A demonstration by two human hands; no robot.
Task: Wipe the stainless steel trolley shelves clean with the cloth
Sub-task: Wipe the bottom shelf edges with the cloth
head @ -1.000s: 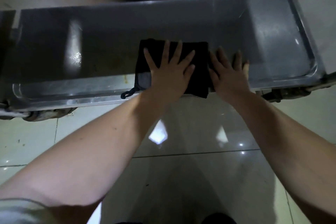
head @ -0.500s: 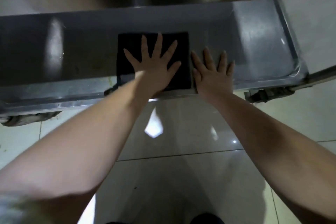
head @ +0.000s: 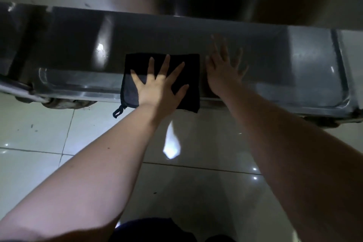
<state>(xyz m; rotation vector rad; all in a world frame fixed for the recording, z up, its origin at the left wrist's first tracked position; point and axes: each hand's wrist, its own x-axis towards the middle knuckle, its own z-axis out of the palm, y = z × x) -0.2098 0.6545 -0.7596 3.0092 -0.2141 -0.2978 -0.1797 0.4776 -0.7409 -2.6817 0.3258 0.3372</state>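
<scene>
You're mid-wipe on the low shelf (head: pixel 294 61) of the trolley, the one sitting right above the caster (head: pixel 59 103) and the floor tiles (head: pixel 39 129). Your left hand (head: pixel 159 86) is flat on the black cloth (head: pixel 189 68), fingers straight and fanned out, pressing down and not gripping anything. The cloth is folded into a square and sits on the near part of the shelf. Its front edge hangs over the lip and its little hanging loop (head: pixel 117 112) dangles off the left corner.

Your right hand (head: pixel 222 72) is also flat and spread, resting on bare steel just beside the cloth's right edge. It holds nothing and looks a bit blurry.

I'd guess the next move is sliding the cloth sideways along the shelf. Keep the palm pressure even so it doesn't bunch up or slip off that front lip. The right end and the shadowy back strip look like they need a pass too.
</scene>
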